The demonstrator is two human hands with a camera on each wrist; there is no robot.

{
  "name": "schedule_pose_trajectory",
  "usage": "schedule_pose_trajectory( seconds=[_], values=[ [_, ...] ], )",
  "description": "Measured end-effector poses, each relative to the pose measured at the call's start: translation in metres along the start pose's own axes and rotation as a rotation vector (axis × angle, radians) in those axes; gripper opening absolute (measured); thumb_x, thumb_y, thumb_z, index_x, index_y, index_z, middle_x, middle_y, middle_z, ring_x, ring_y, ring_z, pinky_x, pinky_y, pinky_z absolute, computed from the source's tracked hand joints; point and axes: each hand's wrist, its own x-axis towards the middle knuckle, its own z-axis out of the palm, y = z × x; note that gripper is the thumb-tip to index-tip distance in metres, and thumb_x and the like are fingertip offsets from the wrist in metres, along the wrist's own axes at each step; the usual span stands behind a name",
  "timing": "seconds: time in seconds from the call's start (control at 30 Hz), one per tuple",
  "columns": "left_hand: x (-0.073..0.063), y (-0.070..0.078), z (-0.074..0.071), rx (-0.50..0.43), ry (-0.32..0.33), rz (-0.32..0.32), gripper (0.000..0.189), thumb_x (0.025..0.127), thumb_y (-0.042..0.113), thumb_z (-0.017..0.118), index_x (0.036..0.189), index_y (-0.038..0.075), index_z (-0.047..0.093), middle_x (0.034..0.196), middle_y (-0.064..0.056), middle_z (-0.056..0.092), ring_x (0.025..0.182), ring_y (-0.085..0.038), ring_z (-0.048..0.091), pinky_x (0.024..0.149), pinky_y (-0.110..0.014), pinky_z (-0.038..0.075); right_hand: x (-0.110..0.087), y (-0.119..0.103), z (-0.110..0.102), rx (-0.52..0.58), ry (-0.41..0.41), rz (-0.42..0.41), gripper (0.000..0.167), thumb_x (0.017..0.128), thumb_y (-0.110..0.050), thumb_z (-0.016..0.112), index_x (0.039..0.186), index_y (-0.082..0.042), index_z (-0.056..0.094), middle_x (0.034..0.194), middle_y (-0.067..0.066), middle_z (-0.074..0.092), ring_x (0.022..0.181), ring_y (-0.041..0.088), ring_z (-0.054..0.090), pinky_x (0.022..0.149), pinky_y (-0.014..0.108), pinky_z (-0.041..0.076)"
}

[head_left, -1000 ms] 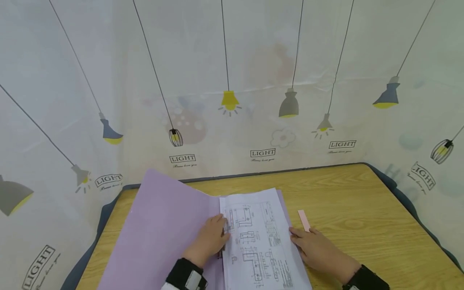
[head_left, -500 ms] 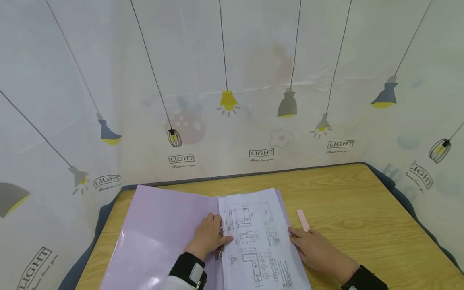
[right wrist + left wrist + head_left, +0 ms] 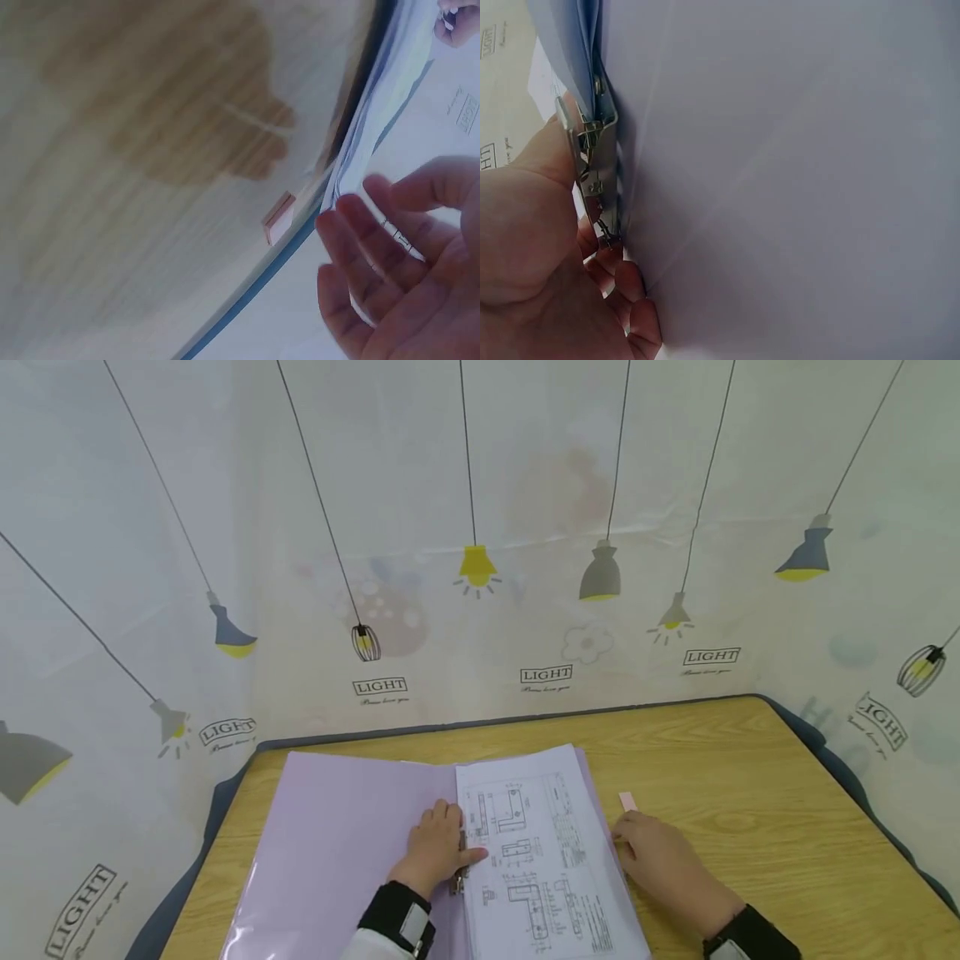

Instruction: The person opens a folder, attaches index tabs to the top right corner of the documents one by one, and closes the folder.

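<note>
A purple folder (image 3: pixel 337 835) lies opened flat, with a stack of white sheets (image 3: pixel 555 860) printed with technical drawings on its right side. At the fold, a metal clip (image 3: pixel 596 172) holds the sheets. My left hand (image 3: pixel 433 847) rests on the folder beside this clip, its thumb reaching across to the sheets' left edge. At the stack's right edge is my right hand (image 3: pixel 667 864), fingers loosely bent and nothing held in the right wrist view. Just beyond it lies a small pink block (image 3: pixel 280 219), partly covered by the hand in the head view.
The wood-grain table (image 3: pixel 765 793) extends to the right of the folder. Behind it hangs a pale cloth (image 3: pixel 480 485) printed with lamps, and a dark border (image 3: pixel 813 739) runs along the table's edge.
The folder's left cover has come down flatter. My left thumb has moved onto the sheets' edge. My right hand has shifted slightly up and away from the sheets, covering more of the pink block.
</note>
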Motion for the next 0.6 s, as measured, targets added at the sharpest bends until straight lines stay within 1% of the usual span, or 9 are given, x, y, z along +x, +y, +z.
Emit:
schedule_pose_trajectory(
  seconds=[0.03,0.1,0.17,0.27,0.33,0.47,0.6],
  values=[
    [0.0,0.0,0.0,-0.001,0.0,0.0,0.06,0.073,0.057,0.07,0.099,0.008,0.047,0.091,-0.005,0.04,0.078,-0.019,0.037,0.061,-0.034,0.039,0.002,0.002,-0.002,-0.007,0.029,0.012,0.013,0.08,-0.008,0.067,0.093,-0.005,0.07,0.093,0.002,0.064,0.073,0.012,0.055,0.063,0.028,0.047],
    [-0.001,0.001,-0.001,-0.007,0.001,0.0,0.06,0.073,0.056,0.071,0.098,0.007,0.047,0.091,-0.006,0.04,0.078,-0.019,0.037,0.061,-0.034,0.038,0.005,0.008,-0.005,-0.023,0.061,0.044,0.014,0.079,-0.008,0.068,0.092,-0.004,0.067,0.087,0.004,0.06,0.067,0.013,0.048,0.059,0.029,0.043],
    [-0.001,0.002,-0.001,-0.009,0.001,0.0,0.061,0.073,0.056,0.071,0.099,0.007,0.047,0.091,-0.006,0.04,0.078,-0.019,0.037,0.061,-0.035,0.039,0.007,0.014,-0.008,-0.044,0.06,0.081,0.019,0.08,-0.012,0.068,0.095,-0.001,0.064,0.088,0.008,0.059,0.07,0.016,0.051,0.061,0.032,0.046],
    [-0.001,0.002,-0.001,-0.015,0.0,-0.001,0.06,0.073,0.055,0.072,0.099,0.007,0.047,0.09,-0.005,0.04,0.078,-0.019,0.037,0.062,-0.034,0.038,0.011,0.022,-0.01,-0.063,0.02,0.133,0.031,0.082,-0.019,0.069,0.099,0.005,0.061,0.088,0.013,0.057,0.072,0.021,0.055,0.063,0.039,0.049],
    [0.0,0.001,-0.001,-0.015,0.001,-0.001,0.061,0.072,0.056,0.071,0.099,0.006,0.048,0.09,-0.005,0.04,0.078,-0.019,0.037,0.062,-0.034,0.038,0.013,0.025,-0.01,-0.069,-0.014,0.155,0.037,0.083,-0.023,0.068,0.101,0.008,0.059,0.088,0.015,0.056,0.07,0.022,0.056,0.062,0.039,0.049],
    [0.001,0.0,0.001,-0.007,0.001,-0.001,0.063,0.072,0.057,0.071,0.101,0.006,0.048,0.09,-0.005,0.04,0.078,-0.018,0.037,0.061,-0.033,0.038,0.017,0.027,-0.008,-0.035,-0.072,0.199,0.039,0.084,-0.026,0.067,0.097,0.01,0.057,0.083,0.015,0.054,0.065,0.021,0.05,0.058,0.038,0.045],
    [0.001,0.0,0.001,-0.01,0.0,-0.002,0.064,0.072,0.057,0.071,0.101,0.006,0.048,0.091,-0.005,0.04,0.078,-0.019,0.037,0.062,-0.034,0.038,0.021,0.027,-0.004,-0.009,-0.083,0.223,0.04,0.085,-0.025,0.067,0.097,0.011,0.056,0.083,0.016,0.054,0.066,0.021,0.049,0.059,0.038,0.044]
  ],
)
